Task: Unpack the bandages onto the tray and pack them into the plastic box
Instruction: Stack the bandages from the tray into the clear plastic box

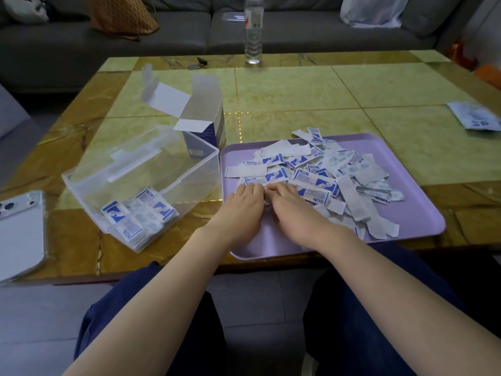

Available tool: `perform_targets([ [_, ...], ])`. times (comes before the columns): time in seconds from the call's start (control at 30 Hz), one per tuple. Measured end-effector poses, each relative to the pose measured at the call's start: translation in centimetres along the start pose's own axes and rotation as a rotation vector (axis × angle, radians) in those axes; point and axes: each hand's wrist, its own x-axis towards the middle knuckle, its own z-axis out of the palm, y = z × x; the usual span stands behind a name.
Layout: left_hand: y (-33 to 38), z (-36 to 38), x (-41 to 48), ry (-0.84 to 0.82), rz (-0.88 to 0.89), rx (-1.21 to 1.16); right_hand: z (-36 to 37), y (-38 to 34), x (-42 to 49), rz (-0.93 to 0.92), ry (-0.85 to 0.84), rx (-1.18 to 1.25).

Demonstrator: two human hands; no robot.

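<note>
Table (pixel 298 99): a low top of green-yellow tiles with a brown marbled border; it carries everything below.
Room: a grey sofa (pixel 81 50) runs along the table's far edge, with an orange cushion (pixel 122 17) and a clear plastic bag (pixel 374 9) on its seat.
Tray (pixel 423 213): lilac, at the table's near edge, right of centre.
Bandages (pixel 314 180): a loose heap of white-and-blue wrapped strips across the tray's middle and far side.
Plastic box (pixel 135 169): clear, lid tipped back, just beside the tray's left edge.
Packed bandages (pixel 138 215): stacked in the box's near corner.
Carton (pixel 203 115): open, flaps up, behind the box.
Left hand (pixel 245 202): knuckles up at the heap's near-left edge, fingers curled onto the strips.
Right hand (pixel 287 202): touching the left, fingers bent round the same strips.
Phone (pixel 19 234): near-left corner.
Bottle (pixel 254 31): upright at the far edge.
Leaflet (pixel 477 119): at the right edge.
</note>
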Motion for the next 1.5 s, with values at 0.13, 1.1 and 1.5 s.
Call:
perform_targets([
  [0.13, 0.0, -0.1, -0.5, 0.035, -0.057, 0.1, -0.1, -0.4, 0.0, 0.061, 0.104, 0.048],
  [1.1, -1.3, 0.8, -2.5, 0.127, -0.096, 0.245, 1.4, -1.3, 0.1, -0.009, 0.078, 0.226],
  [1.5, -1.0, 0.9, -2.6, 0.157, -0.131, 0.206, 1.4, -0.9, 0.0, -0.025, 0.239, 0.248],
])
